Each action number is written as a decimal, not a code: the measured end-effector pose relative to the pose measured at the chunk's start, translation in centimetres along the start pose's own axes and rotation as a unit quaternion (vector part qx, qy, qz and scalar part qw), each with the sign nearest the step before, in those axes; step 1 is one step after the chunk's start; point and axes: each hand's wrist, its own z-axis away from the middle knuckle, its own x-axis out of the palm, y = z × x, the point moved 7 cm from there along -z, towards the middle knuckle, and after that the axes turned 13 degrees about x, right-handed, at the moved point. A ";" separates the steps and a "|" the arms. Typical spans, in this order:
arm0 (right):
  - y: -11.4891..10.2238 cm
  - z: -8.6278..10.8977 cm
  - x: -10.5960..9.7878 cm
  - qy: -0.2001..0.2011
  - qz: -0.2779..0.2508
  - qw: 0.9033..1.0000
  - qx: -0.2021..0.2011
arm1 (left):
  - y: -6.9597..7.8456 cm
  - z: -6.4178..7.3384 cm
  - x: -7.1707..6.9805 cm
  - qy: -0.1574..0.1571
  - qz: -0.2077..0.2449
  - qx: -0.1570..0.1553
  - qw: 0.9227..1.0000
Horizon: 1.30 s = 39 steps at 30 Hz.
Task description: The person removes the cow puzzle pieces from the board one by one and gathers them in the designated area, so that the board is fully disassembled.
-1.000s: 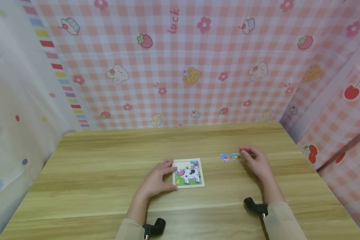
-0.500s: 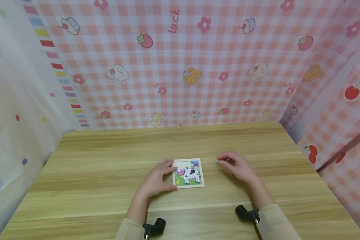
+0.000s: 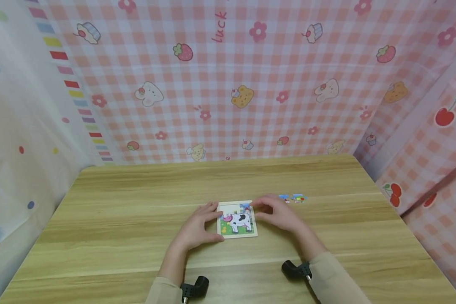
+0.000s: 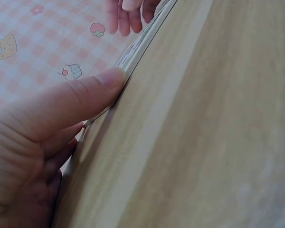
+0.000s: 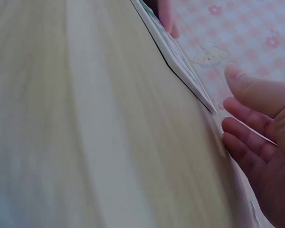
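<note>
A small square cow jigsaw puzzle [image 3: 237, 223] in a pale frame lies on the table, with a bare white patch at its upper left. My left hand [image 3: 198, 226] holds the frame's left side, thumb at the near corner and fingers towards the far corner. In the left wrist view, its thumb [image 4: 102, 83] presses the frame's edge. At the upper right corner of the frame is my right hand [image 3: 279, 213], thumb and fingers apart. The right wrist view shows nothing between the thumb and fingers of that hand [image 5: 270, 128].
Two loose puzzle pieces lie on the wooden table [image 3: 137, 236] beyond the right hand: one partly hidden piece [image 3: 283, 197] and another piece [image 3: 298, 198] to its right. A pink checked curtain [image 3: 228, 84] hangs behind the table.
My right hand has moved left from beside the loose pieces to the puzzle's upper right corner. The left hand keeps its hold on the frame.
</note>
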 end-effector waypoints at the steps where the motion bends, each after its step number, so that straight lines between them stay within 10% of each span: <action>1: -0.1 -0.2 0.2 -0.005 0.002 1.000 -0.002 | 0.0 0.0 0.0 -0.001 0.000 0.001 1.000; 39: -1.7 -2.3 2.2 -0.059 0.121 0.991 0.002 | 0.0 0.0 -0.1 0.001 0.007 0.001 1.000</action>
